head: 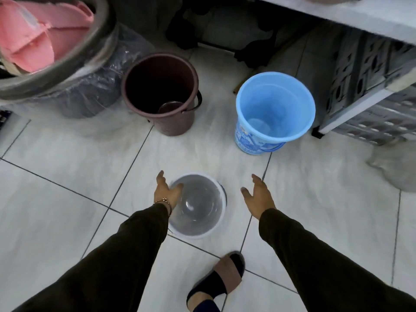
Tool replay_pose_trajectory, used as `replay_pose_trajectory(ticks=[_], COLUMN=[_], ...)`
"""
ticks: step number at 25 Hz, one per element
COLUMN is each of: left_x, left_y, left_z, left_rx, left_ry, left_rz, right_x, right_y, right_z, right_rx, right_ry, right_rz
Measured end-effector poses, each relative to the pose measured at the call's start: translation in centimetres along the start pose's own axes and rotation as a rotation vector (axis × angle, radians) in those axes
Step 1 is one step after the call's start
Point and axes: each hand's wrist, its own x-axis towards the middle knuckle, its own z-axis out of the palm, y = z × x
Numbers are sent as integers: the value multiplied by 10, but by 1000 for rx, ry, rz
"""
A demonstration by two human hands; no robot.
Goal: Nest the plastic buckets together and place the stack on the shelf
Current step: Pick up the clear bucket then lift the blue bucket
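Three plastic buckets stand upright on the tiled floor. A small white bucket (202, 226) with a grey inside is nearest, between my arms. Farther back stand a brown bucket (161, 95) with a black handle and a light blue bucket (274, 109) with a printed label. My left hand (166, 192) is open, its thumb over the white bucket's left rim. My right hand (258, 194) is open, apart from the bucket on its right. Both hands hold nothing.
A large grey tub (56, 70) holding pink plastic pieces sits at the far left, over a bag-wrapped bin. A white shelf edge (351, 12) runs along the top right, with grey lattice crates (369, 91) below it. My sandalled foot (220, 278) is beneath the white bucket.
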Motion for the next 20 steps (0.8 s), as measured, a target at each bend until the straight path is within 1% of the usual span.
replay_pose_trajectory(ticks=[2,3,5,7,8,10,12,13,15,16,17,18,19,20], left_x=[3,9,26,45,55,77,87,85,72,58,44,28,11,-7], left_y=[42,60,101,145,163,188,198,198,191,187,182,179,177,178], left_z=[22,34,71,116,138,177,200,203,200,192,181,168,152,136], left_rx=[-33,-46,-69,-150,-185,-195,-139,-112,-81,-117,-205,-299,-373,-424], left_ry=[-37,-72,-166,-282,-322,-328,-264,-226,-147,-126,-128,-136,-137,-134], left_rz=[84,102,120,84,59,55,53,18,-42,-65,-85,-109,-135,-160], right_x=[19,31,62,98,115,143,153,150,134,121,106,88,69,51], right_y=[-9,-14,-19,-22,-23,-22,-19,-18,-19,-20,-24,-31,-43,-56], right_z=[-33,-48,-81,-110,-119,-130,-129,-128,-128,-128,-129,-130,-132,-133], right_rx=[271,366,495,571,600,656,667,638,579,577,618,707,803,896], right_ry=[134,190,281,326,317,266,208,205,257,287,296,266,191,68], right_rz=[162,213,275,300,300,298,304,288,233,220,224,277,374,455])
